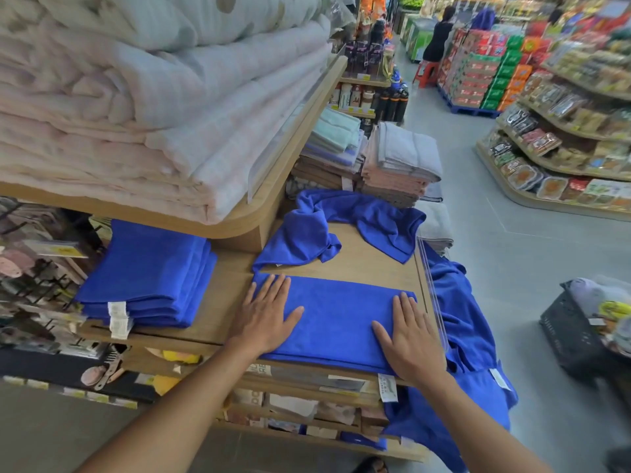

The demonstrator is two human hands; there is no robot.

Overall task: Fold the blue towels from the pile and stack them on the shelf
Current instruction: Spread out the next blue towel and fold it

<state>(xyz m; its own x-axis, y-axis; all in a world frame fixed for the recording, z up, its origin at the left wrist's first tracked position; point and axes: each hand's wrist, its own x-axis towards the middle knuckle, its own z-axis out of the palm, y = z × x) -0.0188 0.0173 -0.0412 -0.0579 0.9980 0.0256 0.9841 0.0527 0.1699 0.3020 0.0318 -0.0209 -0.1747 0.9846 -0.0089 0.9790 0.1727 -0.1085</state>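
Blue towel [336, 322], part-folded, flat on shelf [362, 264], long axis left–right; left hand [264, 315] on its left end, right hand [409, 336] on right end, both grips flat-fingered, pressing, clasping nothing; folded stack [150, 271] to left, nearer left hand.

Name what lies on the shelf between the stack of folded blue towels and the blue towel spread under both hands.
Bare wooden shelf, nothing else, separates the folded stack from the flat towel; the head view shows it.
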